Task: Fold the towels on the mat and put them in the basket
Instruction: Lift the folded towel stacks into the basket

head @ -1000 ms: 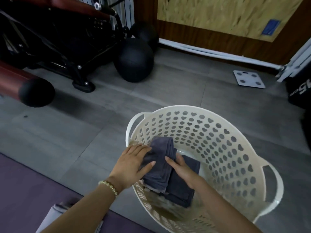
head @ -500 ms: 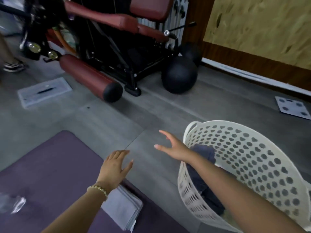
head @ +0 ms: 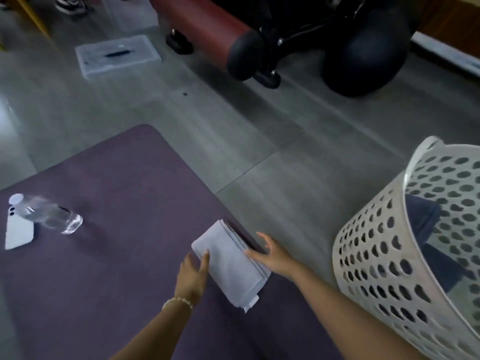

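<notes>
A folded pale grey towel (head: 231, 266) lies on the purple mat (head: 104, 242) near its right edge. My left hand (head: 192, 276) is open, fingertips touching the towel's left side. My right hand (head: 272, 253) is open at the towel's right side, fingers spread, touching its edge. Neither hand grips it. The white perforated basket (head: 376, 255) stands on the floor at the right. Dark blue folded towels (head: 420, 219) lie inside it.
A clear plastic bottle (head: 46, 214) lies on the mat at the left beside a white phone (head: 18, 232). A red padded gym machine (head: 215, 35), a black ball (head: 363, 55) and a clear flat box (head: 117, 55) sit on the grey floor behind.
Both hands let go of the dark towel in the basket and moved left to the mat. They now flank the pale folded towel. The view swung left and down.
</notes>
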